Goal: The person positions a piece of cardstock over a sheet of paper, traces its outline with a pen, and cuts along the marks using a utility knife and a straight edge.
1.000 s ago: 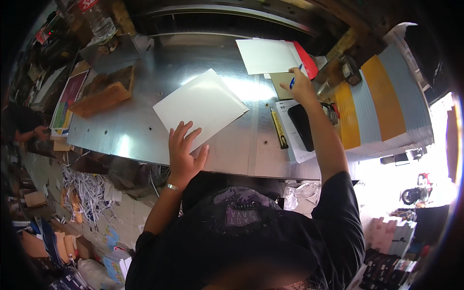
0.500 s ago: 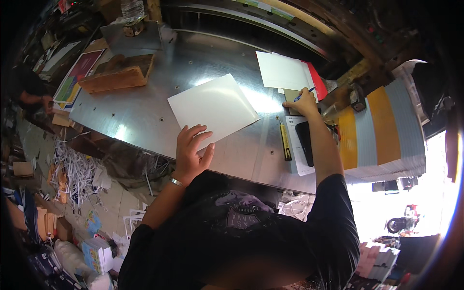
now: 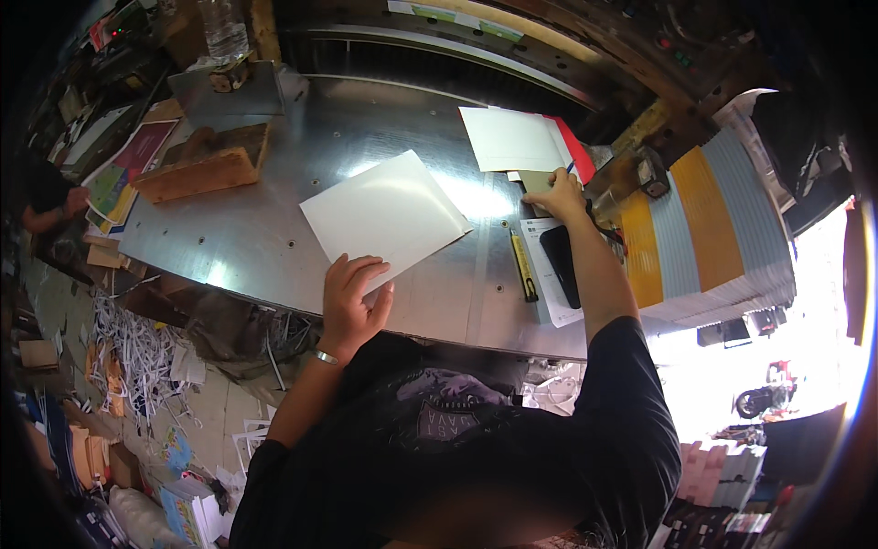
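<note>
Yellow cutter [image 3: 523, 266], phone [image 3: 557, 261] near right hand [image 3: 560, 198]

Left hand [image 3: 355, 300] loosely open, fingers slightly curled, right arm [image 3: 600, 274] reaching forward, right hand [image 3: 562, 196] apparently gripping

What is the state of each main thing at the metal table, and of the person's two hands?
White paper: lying flat, at an angle
Left hand: spread, at the paper's near edge
Right hand: closed on the blue pen
Blue pen: held, tip not visible
Yellow cutter: lying down, blade not discernible
Black phone: lying flat, screen state unclear
Wooden block: set down, unheld
</note>
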`<state>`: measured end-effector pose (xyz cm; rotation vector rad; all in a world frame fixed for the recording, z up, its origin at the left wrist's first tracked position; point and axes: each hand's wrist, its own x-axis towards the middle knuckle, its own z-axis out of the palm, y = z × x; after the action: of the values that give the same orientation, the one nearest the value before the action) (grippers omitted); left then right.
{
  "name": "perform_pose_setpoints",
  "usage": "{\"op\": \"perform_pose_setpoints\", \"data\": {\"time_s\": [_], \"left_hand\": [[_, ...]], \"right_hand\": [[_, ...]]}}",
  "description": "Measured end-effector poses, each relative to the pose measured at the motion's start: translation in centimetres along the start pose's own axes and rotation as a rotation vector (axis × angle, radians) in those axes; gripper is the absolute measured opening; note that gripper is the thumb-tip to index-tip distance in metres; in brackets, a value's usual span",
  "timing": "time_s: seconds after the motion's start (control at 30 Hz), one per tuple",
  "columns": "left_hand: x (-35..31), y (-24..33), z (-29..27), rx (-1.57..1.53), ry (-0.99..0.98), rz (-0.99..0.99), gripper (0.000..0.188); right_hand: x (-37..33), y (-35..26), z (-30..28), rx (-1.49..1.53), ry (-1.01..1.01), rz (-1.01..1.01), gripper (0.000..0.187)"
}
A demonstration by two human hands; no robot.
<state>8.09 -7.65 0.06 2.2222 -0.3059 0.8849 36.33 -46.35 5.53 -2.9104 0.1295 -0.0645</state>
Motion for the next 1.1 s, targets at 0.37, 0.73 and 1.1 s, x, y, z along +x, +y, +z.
{"op": "perform_pose_setpoints", "data": {"time_s": [0.37, 0.73, 1.1], "left_hand": [[0.9, 0.2, 0.4, 0.038, -0.055, -0.005, 0.027], [1.3, 0.8, 0.9, 0.367, -0.201, -0.055, 0.062], [1.4, -0.2, 0.1, 0.31, -0.526, -0.099, 0.046]], "right_hand": [[2.9, 3.0, -4.7, 0.407, -0.098, -0.162, 0.061], [-7.1, 5.1, -11.4, 0.545, -0.243, -0.261, 0.052], [-17.3, 2.8, -12.2, 0.651, -0.192, -0.51, 0.088]]}}
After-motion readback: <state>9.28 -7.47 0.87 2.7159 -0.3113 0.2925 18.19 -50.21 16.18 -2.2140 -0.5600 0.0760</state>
